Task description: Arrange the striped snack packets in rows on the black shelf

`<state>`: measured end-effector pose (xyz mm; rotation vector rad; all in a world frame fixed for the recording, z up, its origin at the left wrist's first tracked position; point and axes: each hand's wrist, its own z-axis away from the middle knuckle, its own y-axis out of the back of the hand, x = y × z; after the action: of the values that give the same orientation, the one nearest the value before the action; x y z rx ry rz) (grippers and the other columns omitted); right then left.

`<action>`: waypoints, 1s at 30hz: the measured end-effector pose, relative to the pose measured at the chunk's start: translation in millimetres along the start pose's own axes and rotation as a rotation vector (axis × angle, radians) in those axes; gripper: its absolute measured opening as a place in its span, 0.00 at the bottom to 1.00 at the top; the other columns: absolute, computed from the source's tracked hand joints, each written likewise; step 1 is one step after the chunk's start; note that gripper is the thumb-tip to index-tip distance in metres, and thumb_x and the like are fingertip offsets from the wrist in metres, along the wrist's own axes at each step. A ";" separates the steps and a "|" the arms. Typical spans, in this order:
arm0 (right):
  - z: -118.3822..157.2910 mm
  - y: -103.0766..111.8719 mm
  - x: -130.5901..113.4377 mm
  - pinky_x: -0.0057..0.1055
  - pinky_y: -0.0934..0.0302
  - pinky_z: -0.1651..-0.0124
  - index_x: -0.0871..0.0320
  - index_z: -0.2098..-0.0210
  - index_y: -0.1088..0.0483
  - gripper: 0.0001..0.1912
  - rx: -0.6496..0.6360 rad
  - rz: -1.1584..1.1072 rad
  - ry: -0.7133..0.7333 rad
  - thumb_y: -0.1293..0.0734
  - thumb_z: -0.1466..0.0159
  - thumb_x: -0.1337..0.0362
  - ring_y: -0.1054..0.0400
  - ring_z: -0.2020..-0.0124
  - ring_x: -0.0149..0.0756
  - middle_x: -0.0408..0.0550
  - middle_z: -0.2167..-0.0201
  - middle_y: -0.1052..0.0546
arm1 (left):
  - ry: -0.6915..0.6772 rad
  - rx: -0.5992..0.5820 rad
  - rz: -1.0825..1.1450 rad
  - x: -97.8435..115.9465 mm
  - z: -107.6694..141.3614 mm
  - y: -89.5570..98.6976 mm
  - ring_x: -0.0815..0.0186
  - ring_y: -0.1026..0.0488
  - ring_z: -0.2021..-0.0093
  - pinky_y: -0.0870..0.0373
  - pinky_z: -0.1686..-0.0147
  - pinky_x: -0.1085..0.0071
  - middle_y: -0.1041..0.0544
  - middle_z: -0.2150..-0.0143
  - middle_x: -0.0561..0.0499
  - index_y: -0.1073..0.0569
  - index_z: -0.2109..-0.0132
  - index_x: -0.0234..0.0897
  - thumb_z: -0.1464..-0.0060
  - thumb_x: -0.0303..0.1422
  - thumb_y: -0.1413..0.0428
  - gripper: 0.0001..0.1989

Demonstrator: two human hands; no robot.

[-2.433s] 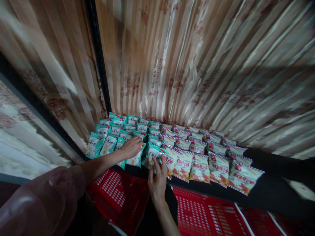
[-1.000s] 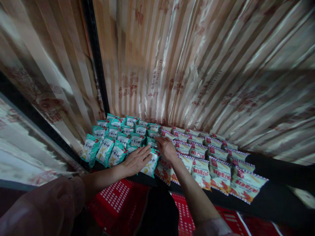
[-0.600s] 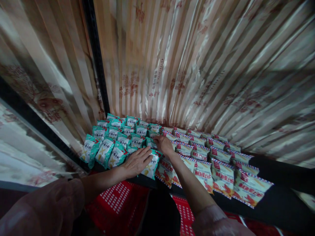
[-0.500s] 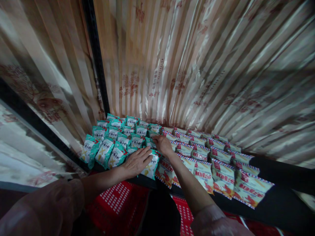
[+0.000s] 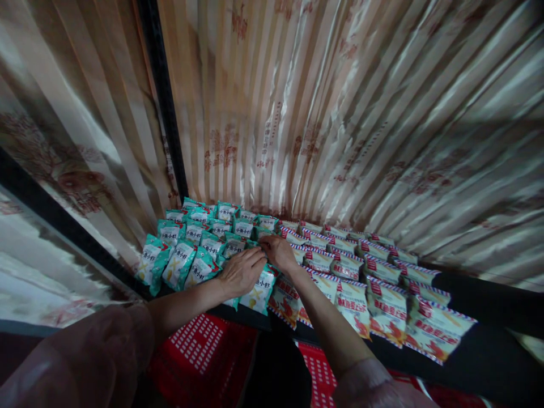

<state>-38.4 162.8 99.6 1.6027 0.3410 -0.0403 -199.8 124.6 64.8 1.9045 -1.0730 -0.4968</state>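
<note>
Turquoise-and-white snack bags (image 5: 181,263) stand in slanting rows on a black shelf (image 5: 488,340). My left hand (image 5: 244,273) reaches over the front rows, fingers bent and held together at the top of a snack bag, whose lower part it covers. Right beside it, my right hand (image 5: 278,253) has its fingers curled on a bag at the right end of the turquoise rows; the fingertips are partly hidden. Just below both hands a front snack bag (image 5: 258,289) leans with its printed face toward me.
Cream bags with red print and striped edges (image 5: 437,328) fill rows to the right. Behind hangs a pleated, shiny curtain (image 5: 255,113), with a dark upright post (image 5: 164,85) at the left. Red perforated baskets (image 5: 199,345) sit below the shelf's front edge.
My left hand has bent its fingers, which lay flatter before, and closed in toward my right hand. The right hand has shifted slightly left and down. The bags look nearly unmoved.
</note>
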 end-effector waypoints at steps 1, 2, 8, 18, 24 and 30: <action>-0.5 -0.3 0.2 0.26 0.42 0.59 0.56 0.59 0.26 0.13 -0.002 -0.011 -0.007 0.41 0.37 0.65 0.29 0.57 0.36 0.48 0.58 0.22 | -0.002 -0.014 0.002 0.0 -3.3 -0.3 0.58 0.34 0.44 0.35 0.45 0.60 0.28 0.49 0.41 0.32 0.50 0.30 0.41 0.28 0.56 0.15; -0.8 -0.7 0.5 0.26 0.41 0.59 0.56 0.59 0.26 0.13 0.001 -0.022 -0.015 0.41 0.37 0.65 0.29 0.58 0.36 0.48 0.59 0.22 | -0.004 -0.032 0.004 0.0 -5.9 -0.8 0.59 0.34 0.45 0.36 0.45 0.60 0.27 0.50 0.41 0.32 0.50 0.30 0.41 0.28 0.56 0.15; -3.5 -1.5 6.0 0.25 0.40 0.58 0.56 0.55 0.28 0.14 -0.012 -0.071 -0.023 0.41 0.37 0.65 0.28 0.59 0.35 0.47 0.58 0.22 | 0.024 -0.103 -0.013 -0.8 -7.3 -6.6 0.58 0.33 0.46 0.35 0.48 0.60 0.27 0.51 0.42 0.33 0.50 0.30 0.40 0.30 0.56 0.14; -32.8 9.0 26.4 0.32 0.43 0.49 0.55 0.51 0.29 0.18 -0.059 0.297 -0.031 0.43 0.36 0.68 0.35 0.50 0.41 0.53 0.56 0.23 | -0.003 -0.108 -0.072 -2.0 -5.3 -4.9 0.56 0.35 0.44 0.36 0.48 0.62 0.27 0.51 0.43 0.33 0.49 0.30 0.40 0.31 0.55 0.15; -50.2 3.3 29.4 0.35 0.42 0.49 0.58 0.49 0.32 0.18 -0.180 0.359 -0.036 0.44 0.36 0.66 0.36 0.47 0.44 0.58 0.58 0.23 | 0.009 -0.106 -0.071 -1.7 -5.9 -4.4 0.57 0.34 0.45 0.37 0.48 0.62 0.27 0.51 0.43 0.33 0.50 0.30 0.40 0.31 0.55 0.14; -59.9 3.8 33.2 0.32 0.42 0.50 0.57 0.51 0.31 0.17 -0.200 0.328 -0.037 0.44 0.35 0.64 0.32 0.50 0.39 0.55 0.55 0.24 | 0.015 -0.103 -0.067 -3.2 -5.3 -7.5 0.57 0.35 0.45 0.38 0.47 0.62 0.26 0.52 0.44 0.33 0.50 0.30 0.41 0.31 0.54 0.14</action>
<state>-16.7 227.9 99.6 1.4397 0.0481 0.2088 -194.3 131.7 61.1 1.8554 -0.9577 -0.5640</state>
